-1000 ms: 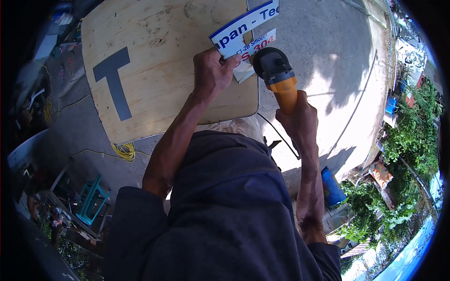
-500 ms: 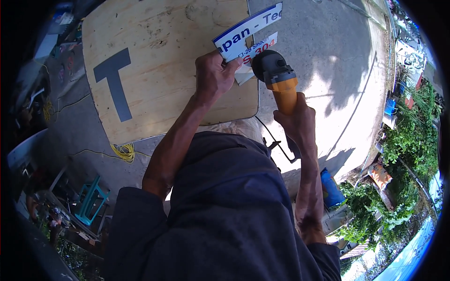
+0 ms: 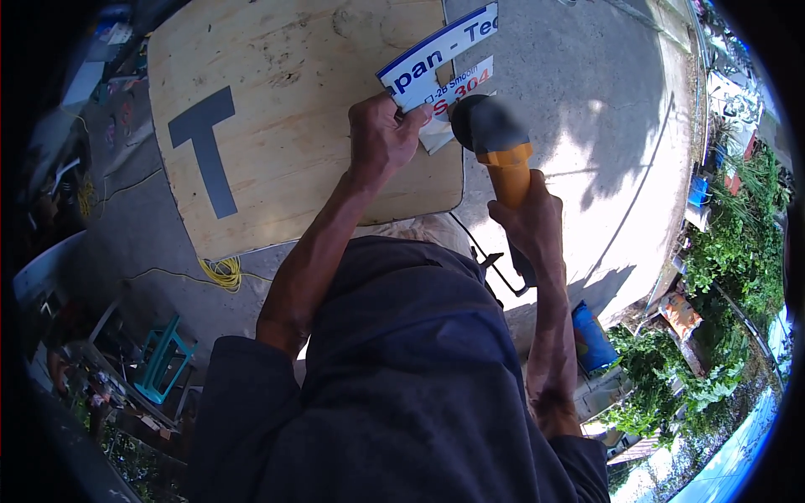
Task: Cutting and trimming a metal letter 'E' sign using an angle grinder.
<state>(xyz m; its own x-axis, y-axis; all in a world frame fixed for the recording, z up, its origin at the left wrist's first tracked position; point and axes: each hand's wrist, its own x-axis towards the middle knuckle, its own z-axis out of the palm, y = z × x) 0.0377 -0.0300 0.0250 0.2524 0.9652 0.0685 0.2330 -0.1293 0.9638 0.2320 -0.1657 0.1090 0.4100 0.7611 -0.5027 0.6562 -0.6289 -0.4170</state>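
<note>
My left hand [image 3: 384, 132] pinches the lower left end of a white printed sheet piece [image 3: 436, 60] with a dark blue edge. The piece has a cut-out gap and sticks out past the right edge of the plywood board [image 3: 293, 168]. My right hand [image 3: 532, 220] is wrapped round the orange body of an angle grinder [image 3: 508, 178]. Its dark disc and guard sit close to the sheet piece's lower right part; whether they touch I cannot tell. Part of the grinder's head is blurred. A grey T-shaped piece [image 3: 210, 151] lies on the board's left side.
A dark cord [image 3: 495, 270] hangs near my right wrist. Coiled yellow cable [image 3: 223, 273] lies on the floor below the board's near left corner. A teal stool [image 3: 161, 359] stands at the lower left, and a blue container [image 3: 594, 337] beyond my right forearm. Plants [image 3: 729, 277] line the right.
The sheet piece has shifted slightly left and down in my left hand. The grinder stays nearly in place beside it, its head more blurred than before.
</note>
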